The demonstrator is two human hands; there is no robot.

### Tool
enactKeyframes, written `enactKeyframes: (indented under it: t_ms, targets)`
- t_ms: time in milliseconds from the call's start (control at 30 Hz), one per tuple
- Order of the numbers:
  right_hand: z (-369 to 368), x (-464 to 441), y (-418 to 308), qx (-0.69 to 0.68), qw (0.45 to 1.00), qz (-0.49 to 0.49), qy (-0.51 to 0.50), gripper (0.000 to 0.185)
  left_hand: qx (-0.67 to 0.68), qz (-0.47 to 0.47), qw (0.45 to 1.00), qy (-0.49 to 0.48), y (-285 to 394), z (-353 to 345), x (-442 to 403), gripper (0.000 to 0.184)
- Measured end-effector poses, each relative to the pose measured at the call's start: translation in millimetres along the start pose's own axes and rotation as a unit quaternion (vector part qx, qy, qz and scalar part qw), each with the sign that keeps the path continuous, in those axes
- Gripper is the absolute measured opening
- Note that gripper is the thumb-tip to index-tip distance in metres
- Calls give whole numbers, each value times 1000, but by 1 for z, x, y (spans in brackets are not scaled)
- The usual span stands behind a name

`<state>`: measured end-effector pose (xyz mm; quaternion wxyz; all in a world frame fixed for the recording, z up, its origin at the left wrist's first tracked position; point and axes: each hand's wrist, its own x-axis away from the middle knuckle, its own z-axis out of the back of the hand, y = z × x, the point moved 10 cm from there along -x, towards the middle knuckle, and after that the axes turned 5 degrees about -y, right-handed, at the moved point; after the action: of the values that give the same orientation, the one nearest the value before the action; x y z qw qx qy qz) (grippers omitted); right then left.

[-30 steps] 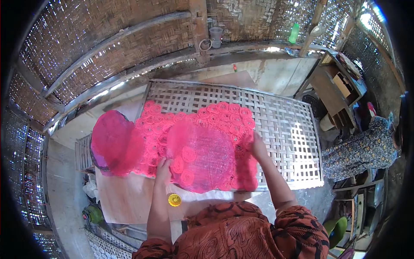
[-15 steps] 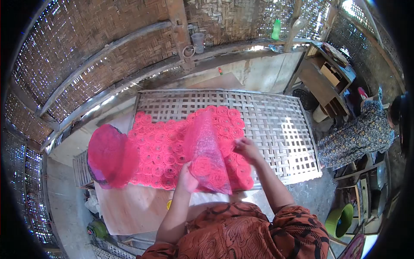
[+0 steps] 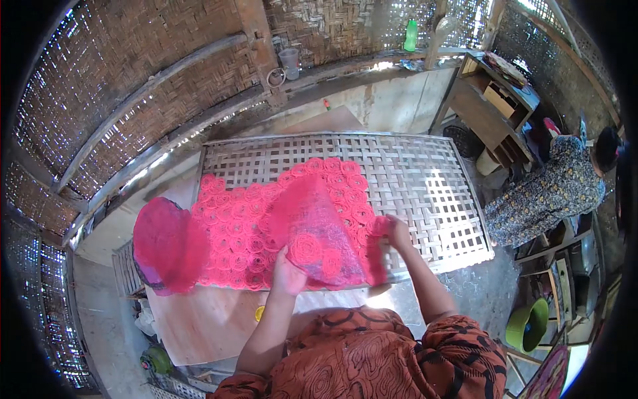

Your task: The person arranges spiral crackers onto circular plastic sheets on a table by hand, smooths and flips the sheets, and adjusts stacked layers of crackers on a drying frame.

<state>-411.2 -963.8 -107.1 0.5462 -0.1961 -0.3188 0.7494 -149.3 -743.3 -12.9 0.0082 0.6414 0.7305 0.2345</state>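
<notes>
Pink lacy round crackers, strand-like and coiled, cover the left and middle of a woven bamboo rack. In front of me, my left hand grips the near edge of a translucent plastic bag, which stands out like a cone with several crackers showing at its near end. To the right, my right hand pinches a pink cracker at the edge of the spread; its fingertips are partly hidden. A large rounded pink bundle with a dark purple edge rests at the rack's left end.
A wooden board lies at the near left below the rack. Another person in a patterned garment is at the right by a wooden shelf. A green tub stands at the lower right. Woven walls enclose the far side.
My right hand has moved slightly right, away from the bag, with a cracker now at its fingers. The bag's near end has spread wider to the right. The view has shifted a little.
</notes>
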Motion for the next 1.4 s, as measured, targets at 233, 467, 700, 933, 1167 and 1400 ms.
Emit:
enactKeyframes:
  t_ms: [233,467,700,933,1167,1400]
  targets:
    - [10,99,-144,-234,945,-69,-218,29,-1,35,998,-53,-53,-52,-11,47]
    - [9,108,-47,-573,788,-140,-176,8,-41,51,997,-43,-53,-38,-15,46]
    - [55,124,8,-447,875,-154,-102,13,-227,-111,968,5,43,-2,7,34]
    - [5,136,50,-266,930,-169,-191,27,-376,-37,926,-10,26,-1,10,25]
    - [66,132,-133,-247,961,18,-122,31,-479,-4,875,-73,-56,-31,3,19]
    - [36,105,-143,-394,897,35,-200,16,-394,46,913,-94,-85,-43,-5,23]
